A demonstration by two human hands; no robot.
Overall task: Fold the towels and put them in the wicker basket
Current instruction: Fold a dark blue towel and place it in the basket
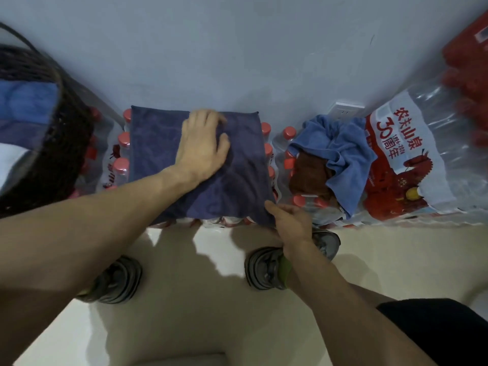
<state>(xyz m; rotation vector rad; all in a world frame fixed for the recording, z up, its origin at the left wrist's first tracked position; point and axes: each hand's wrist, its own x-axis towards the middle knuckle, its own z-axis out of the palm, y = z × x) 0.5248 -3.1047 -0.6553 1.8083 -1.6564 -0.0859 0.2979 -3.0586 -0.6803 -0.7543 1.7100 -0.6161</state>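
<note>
While the left hand [202, 145] presses spread fingers flat on the soft, light navy towel [237, 186], the right hand [289, 220] pinches its near corner, likely the best hold for folding.

Only readable bit is the plastic wrap on the water bottle pack [404, 143]: red "农夫山泉", big "30周年", tiny "1996-2026".
</note>
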